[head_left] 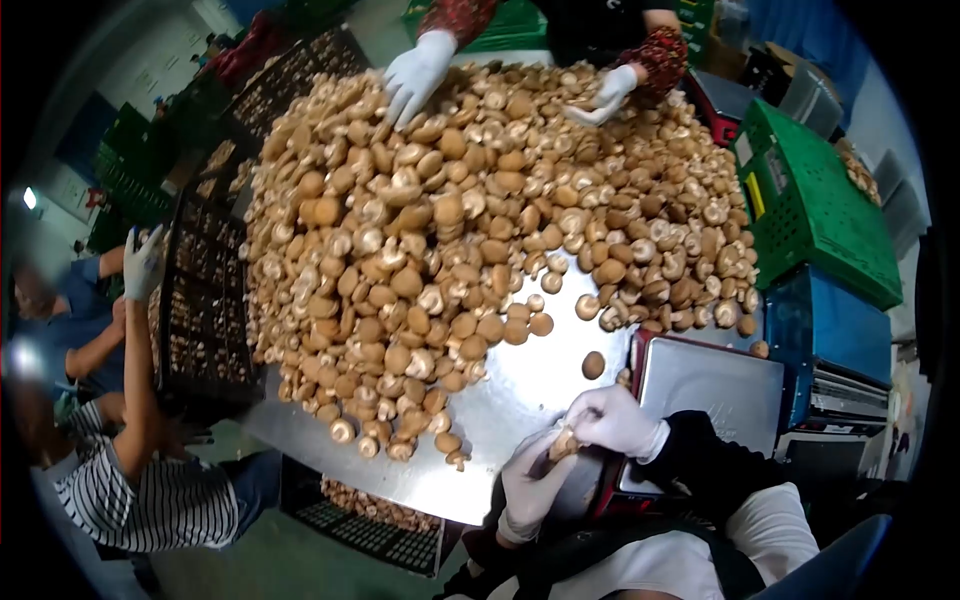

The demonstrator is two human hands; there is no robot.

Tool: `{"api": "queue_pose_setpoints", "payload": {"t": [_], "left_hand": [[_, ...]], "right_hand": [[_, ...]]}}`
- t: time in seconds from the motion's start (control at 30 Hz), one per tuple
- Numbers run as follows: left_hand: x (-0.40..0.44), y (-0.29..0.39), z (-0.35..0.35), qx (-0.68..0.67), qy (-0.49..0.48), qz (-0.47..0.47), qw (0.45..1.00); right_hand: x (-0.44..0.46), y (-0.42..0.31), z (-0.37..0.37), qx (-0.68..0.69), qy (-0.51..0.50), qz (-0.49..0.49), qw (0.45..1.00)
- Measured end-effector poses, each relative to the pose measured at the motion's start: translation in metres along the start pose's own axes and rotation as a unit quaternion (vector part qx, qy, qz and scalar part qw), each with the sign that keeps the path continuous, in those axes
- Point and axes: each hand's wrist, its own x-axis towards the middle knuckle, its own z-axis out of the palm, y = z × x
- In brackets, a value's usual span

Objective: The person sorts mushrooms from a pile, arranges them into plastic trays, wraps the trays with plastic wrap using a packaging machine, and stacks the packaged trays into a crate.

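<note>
My left hand [533, 480], in a white glove, grips a brown mushroom [563, 445] low over the near edge of the metal table [440, 490]. From the right, my right hand [612, 418], also gloved, has its fingers closed on the same mushroom. The fingertips partly cover it. A single mushroom [593, 365] lies on bare metal just beyond my hands. Farther out spreads a large heap of shiitake-like mushrooms [400, 250], some cap up, some stem up.
A red-framed scale [710, 385] stands by my right arm, near a green crate [815, 200] and a blue box [850, 335]. Across the heap are a co-worker's gloved hands [420, 75]. At left are dark crates [205, 290] of mushrooms and another person [150, 490].
</note>
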Motion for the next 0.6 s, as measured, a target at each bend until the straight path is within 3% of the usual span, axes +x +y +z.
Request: {"api": "queue_pose_setpoints", "payload": {"t": [0.07,0.2,0.33,0.4,0.43,0.47,0.5,0.53,0.57,0.6], "left_hand": [[-0.002,0.006,-0.001,-0.009,0.010,-0.009,1.000],[-0.004,0.016,-0.003,-0.013,0.013,0.010,1.000],[-0.014,0.015,-0.020,-0.023,0.042,0.008,0.999],[-0.027,0.016,-0.047,0.018,0.145,-0.003,0.989],[-0.034,0.006,-0.070,0.128,0.232,0.046,0.963],[-0.051,-0.006,-0.102,0.173,0.322,0.004,0.931],[-0.060,-0.006,-0.126,0.183,0.393,0.055,0.899],[-0.071,-0.004,-0.149,0.202,0.459,0.036,0.865],[-0.086,-0.003,-0.176,0.301,0.476,-0.035,0.825],[-0.093,0.007,-0.189,0.534,0.418,0.019,0.735]], "right_hand": [[0.002,-0.001,-0.001,0.123,-0.007,0.051,0.991],[0.000,-0.009,-0.003,0.073,-0.001,0.087,0.994],[-0.004,-0.010,-0.004,-0.062,-0.025,0.072,0.995],[-0.007,-0.012,-0.009,-0.294,-0.052,-0.050,0.953],[-0.007,-0.011,-0.012,-0.312,-0.063,-0.061,0.946],[-0.009,-0.010,-0.014,-0.330,-0.073,-0.056,0.940],[-0.009,-0.007,-0.018,-0.339,-0.085,-0.059,0.935],[-0.007,-0.005,-0.021,-0.348,-0.095,-0.062,0.931],[-0.003,-0.004,-0.020,-0.346,-0.097,-0.064,0.931],[0.003,-0.003,-0.019,-0.365,-0.115,-0.101,0.918]]}}
